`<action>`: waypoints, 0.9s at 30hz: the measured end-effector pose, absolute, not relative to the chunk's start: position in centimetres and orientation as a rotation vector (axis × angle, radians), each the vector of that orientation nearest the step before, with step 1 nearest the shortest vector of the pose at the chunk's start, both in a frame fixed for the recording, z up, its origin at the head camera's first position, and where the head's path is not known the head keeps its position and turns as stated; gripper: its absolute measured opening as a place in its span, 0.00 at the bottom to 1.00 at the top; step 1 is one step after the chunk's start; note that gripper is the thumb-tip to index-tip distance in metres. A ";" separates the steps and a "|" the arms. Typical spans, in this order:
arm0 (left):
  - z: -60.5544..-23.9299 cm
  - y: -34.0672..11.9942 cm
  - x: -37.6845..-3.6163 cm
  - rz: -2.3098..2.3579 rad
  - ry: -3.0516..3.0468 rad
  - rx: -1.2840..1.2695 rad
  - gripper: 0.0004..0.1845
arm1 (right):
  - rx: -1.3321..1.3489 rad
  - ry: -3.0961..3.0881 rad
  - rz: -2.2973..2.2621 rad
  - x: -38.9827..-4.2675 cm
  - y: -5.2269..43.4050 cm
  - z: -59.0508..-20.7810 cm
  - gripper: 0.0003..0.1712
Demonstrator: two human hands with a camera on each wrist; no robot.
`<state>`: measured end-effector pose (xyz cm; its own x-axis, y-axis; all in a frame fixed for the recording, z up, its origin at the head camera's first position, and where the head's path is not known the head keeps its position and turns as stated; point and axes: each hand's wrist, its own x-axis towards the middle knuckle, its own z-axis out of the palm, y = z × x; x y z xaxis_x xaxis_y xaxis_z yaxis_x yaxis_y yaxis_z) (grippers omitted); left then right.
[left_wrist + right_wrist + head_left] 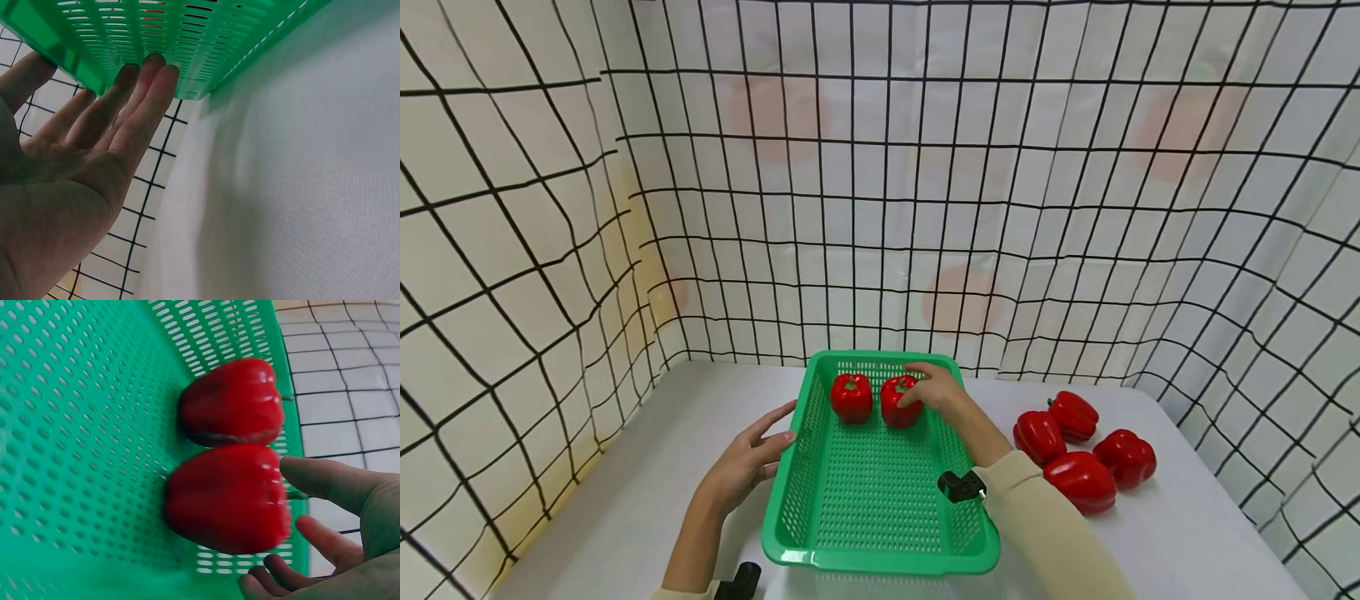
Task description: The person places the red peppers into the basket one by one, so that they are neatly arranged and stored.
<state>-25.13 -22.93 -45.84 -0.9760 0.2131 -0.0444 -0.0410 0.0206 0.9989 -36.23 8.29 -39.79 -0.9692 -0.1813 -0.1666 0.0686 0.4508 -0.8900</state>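
A green perforated basket (880, 500) sits on the white table. Two red bell peppers lie side by side at its far end: one on the left (851, 397) and one on the right (895, 407). My right hand (936, 387) is against the right pepper (225, 497); the thumb touches its top and the fingers (275, 565) spread loosely beside it. The other pepper (234, 400) lies just beyond. My left hand (752, 458) lies flat along the basket's left wall (187, 37), its straight fingertips (147, 72) touching the plastic.
Several more red bell peppers (1078, 454) lie in a cluster on the table right of the basket. A grid-patterned white curtain (880, 208) closes in the back and both sides. Bare tabletop (625, 500) shows left of the basket.
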 end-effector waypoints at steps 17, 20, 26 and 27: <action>-45.8 -22.9 -25.3 2.064 2.093 0.201 0.36 | -0.250 2.700 -1.219 -33.4 14.7 -33.3 0.39; -45.9 -23.0 -25.4 2.063 2.087 0.203 0.35 | -0.253 2.709 -1.209 -32.6 16.3 -32.4 0.38; -45.9 -23.1 -25.6 2.061 2.083 0.184 0.35 | -0.304 2.779 -1.116 -31.1 19.0 -31.3 0.40; -45.9 -23.0 -25.6 2.061 2.084 0.183 0.35 | -0.310 2.795 -1.096 -30.8 19.4 -31.3 0.40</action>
